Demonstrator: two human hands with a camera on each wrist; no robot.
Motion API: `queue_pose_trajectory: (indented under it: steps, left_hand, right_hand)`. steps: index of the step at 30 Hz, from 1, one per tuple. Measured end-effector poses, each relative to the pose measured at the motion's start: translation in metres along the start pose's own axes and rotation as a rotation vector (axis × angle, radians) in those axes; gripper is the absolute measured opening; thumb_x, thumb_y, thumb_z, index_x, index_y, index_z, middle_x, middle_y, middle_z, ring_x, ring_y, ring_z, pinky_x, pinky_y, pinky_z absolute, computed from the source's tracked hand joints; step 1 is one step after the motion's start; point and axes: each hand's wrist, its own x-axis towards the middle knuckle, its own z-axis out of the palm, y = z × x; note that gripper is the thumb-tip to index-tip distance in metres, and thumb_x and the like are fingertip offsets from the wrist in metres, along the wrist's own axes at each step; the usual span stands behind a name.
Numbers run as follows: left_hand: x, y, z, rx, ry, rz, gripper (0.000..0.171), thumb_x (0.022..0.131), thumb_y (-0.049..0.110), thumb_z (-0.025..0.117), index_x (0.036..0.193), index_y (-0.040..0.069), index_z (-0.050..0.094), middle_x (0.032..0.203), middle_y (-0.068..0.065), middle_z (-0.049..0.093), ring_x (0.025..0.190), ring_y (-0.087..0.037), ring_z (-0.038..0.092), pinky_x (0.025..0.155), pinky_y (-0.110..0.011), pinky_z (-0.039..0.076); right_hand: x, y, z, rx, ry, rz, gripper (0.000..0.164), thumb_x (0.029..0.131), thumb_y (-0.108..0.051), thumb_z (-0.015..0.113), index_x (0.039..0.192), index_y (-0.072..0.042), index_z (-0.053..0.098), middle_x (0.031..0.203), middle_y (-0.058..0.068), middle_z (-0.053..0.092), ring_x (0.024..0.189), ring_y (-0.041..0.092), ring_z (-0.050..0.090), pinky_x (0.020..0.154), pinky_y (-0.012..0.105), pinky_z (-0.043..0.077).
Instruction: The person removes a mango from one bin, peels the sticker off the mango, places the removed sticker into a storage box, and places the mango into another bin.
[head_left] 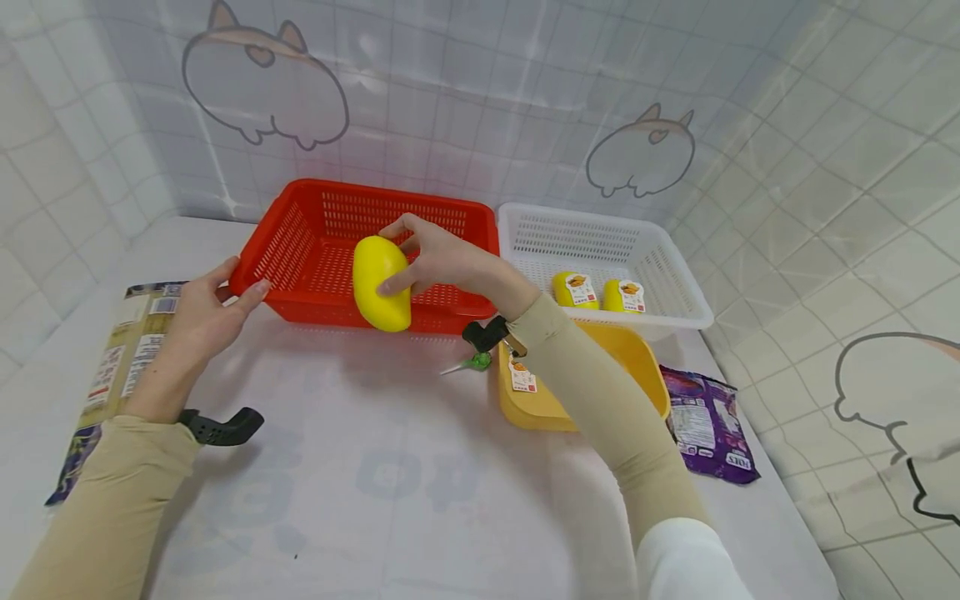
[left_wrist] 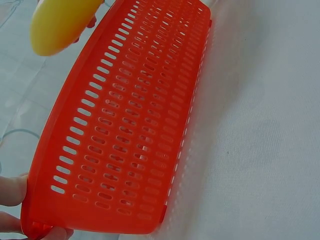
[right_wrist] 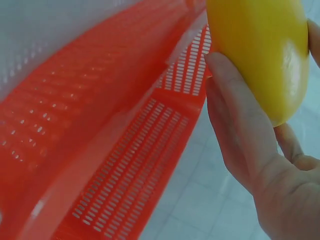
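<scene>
My right hand [head_left: 442, 254] holds a smooth yellow mango [head_left: 378, 283] over the front part of the red basket [head_left: 345, 310], thumb on the near side and fingers round the back. In the right wrist view, the mango [right_wrist: 260, 55] stands above the basket's slotted wall [right_wrist: 135, 170]. My left hand [head_left: 206, 312] grips the red basket's left front corner, with fingers [left_wrist: 11, 191] at the rim in the left wrist view. That view also shows the mango [left_wrist: 62, 25] higher than the basket's edge.
A white basket [head_left: 686, 312] with two labelled yellow mangoes [head_left: 576, 290] adjoins on the right. Before it sits a yellow bin [head_left: 555, 414], partly behind my right arm. A small green-headed stick [head_left: 480, 361] lies beside it. Packaged bags lie at far left [head_left: 123, 358] and right [head_left: 708, 425].
</scene>
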Motion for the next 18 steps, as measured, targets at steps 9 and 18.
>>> queue_pose_trajectory:
  steps: [9, 18]
  left_hand:
    - [-0.001, 0.003, 0.0, -0.017, -0.011, -0.01, 0.089, 0.098, 0.059, 0.043, 0.16, 0.013, -0.003, 0.165, -0.024, 0.011, 0.146, -0.049, 0.023, 0.108, -0.064, 0.037]
    - [-0.001, 0.002, -0.001, -0.011, -0.012, -0.005, 0.089, 0.099, 0.059, 0.043, 0.16, 0.012, -0.001, 0.165, -0.024, 0.012, 0.145, -0.049, 0.025, 0.108, -0.064, 0.038]
  right_hand:
    - [0.024, 0.002, -0.013, 0.056, -0.03, 0.031, 0.064, 0.082, -0.016, 0.083, 0.134, -0.017, 0.045, 0.126, 0.009, 0.056, 0.112, 0.025, 0.059, 0.087, 0.036, 0.06]
    - [0.042, 0.009, -0.026, 0.145, -0.053, 0.092, 0.064, 0.084, -0.016, 0.081, 0.138, -0.016, 0.046, 0.125, 0.01, 0.058, 0.105, 0.027, 0.064, 0.087, 0.034, 0.06]
